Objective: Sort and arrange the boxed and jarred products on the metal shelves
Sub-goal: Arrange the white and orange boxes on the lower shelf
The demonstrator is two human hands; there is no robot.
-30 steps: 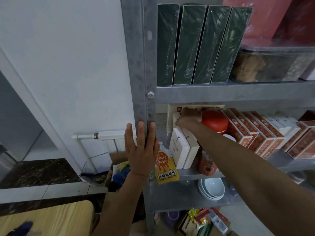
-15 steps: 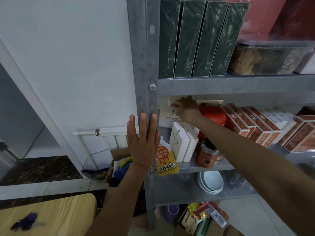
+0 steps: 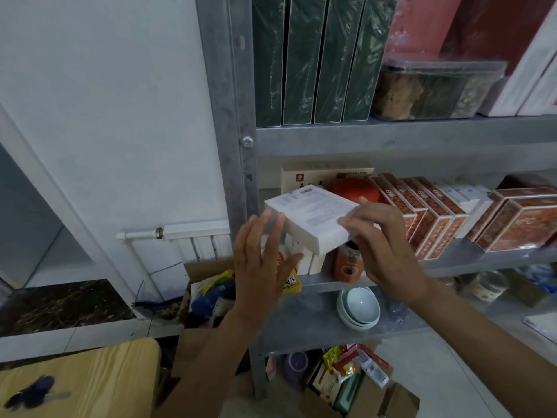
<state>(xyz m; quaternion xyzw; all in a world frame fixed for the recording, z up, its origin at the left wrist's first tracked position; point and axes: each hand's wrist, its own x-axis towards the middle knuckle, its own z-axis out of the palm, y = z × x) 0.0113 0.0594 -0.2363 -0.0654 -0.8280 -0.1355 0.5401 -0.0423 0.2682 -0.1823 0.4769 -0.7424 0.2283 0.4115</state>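
White printed box (image 3: pixel 313 218), just in front of the red lid (image 3: pixel 355 190), is pinched at its right end by the right hand (image 3: pixel 388 245). Left hand (image 3: pixel 259 260), fingers straight and spread, holds nothing, its fingertips at the box's left end.

Dull mottled metal shelves (image 3: pixel 361 137); matt cardboard box (image 3: pixel 313 215).

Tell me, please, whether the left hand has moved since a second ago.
Yes. The left hand came off the metal upright and moved right, toward the white box.
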